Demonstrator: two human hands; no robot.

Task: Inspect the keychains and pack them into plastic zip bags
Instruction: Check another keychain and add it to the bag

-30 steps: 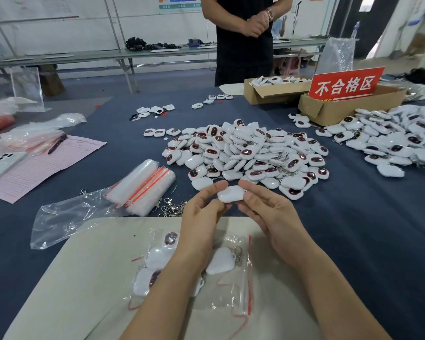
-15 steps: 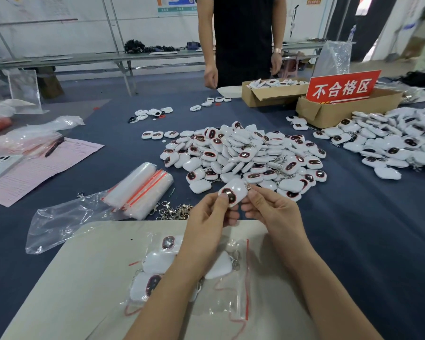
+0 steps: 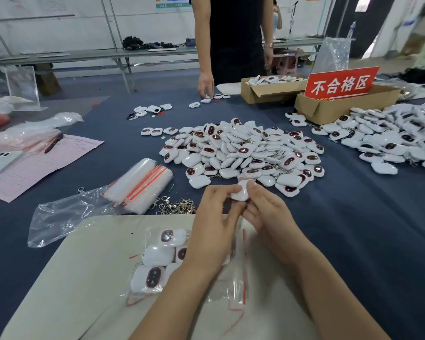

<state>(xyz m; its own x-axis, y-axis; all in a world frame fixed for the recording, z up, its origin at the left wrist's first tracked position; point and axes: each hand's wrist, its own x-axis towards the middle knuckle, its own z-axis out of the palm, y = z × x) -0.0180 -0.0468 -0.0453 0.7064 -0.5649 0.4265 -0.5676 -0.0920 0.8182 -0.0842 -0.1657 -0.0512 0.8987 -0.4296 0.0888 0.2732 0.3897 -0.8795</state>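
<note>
Both hands pinch one white keychain [image 3: 241,191] above the near edge of the big keychain pile [image 3: 241,149]; its plain white side faces me. My left hand [image 3: 215,227] grips its left edge, my right hand [image 3: 265,204] its right edge. Under my wrists, on a beige board [image 3: 79,278], lie clear zip bags with red seals [image 3: 155,263] holding several white keychains with dark red-rimmed windows. A stack of unused zip bags [image 3: 140,185] sits to the left, beside loose metal clasps [image 3: 177,206].
A second keychain heap [image 3: 390,141] fills the right side. Two cardboard boxes [image 3: 336,105] with a red sign stand at the back right. A person in black stands across the table, one hand [image 3: 205,84] touching keychains. Pink paper, a pen and a phone lie left.
I have turned the keychain over: half a second ago its dark window faced me, now the plain white side does. The person opposite lowered a hand onto the table.
</note>
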